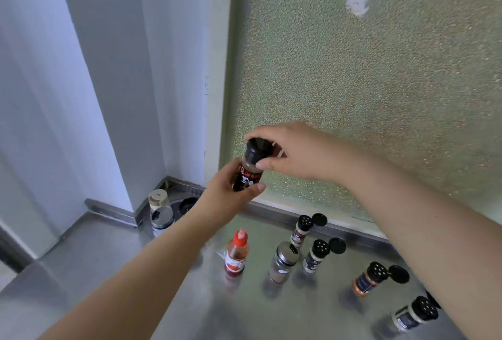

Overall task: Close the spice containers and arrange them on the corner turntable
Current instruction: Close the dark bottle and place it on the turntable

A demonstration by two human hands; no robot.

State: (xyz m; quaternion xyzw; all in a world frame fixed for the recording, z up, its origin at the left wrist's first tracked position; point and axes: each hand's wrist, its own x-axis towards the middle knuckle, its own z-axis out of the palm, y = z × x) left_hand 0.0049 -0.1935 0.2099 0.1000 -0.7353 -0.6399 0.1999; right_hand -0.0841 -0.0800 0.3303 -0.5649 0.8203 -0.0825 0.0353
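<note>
My left hand [226, 198] holds a dark-labelled spice bottle [248, 174] by its body, up in the air in front of the wall. My right hand [293, 152] grips the bottle's black cap [256, 152] from above. Below, in the corner, the turntable [187, 205] carries a beige-lidded jar [158, 199] and a metal-lidded jar [162, 220]. On the steel counter [108, 252] stand a red sauce bottle [237, 254], a silver-lidded jar [282, 262] and several black-topped shakers [315, 255] with their flip lids open.
A green textured wall [353, 81] rises behind the counter, with a white pillar [122, 68] on the left. More open shakers stand at the right: one orange [369, 278], one near the front [415, 314]. A raised steel rim [285, 213] runs along the wall.
</note>
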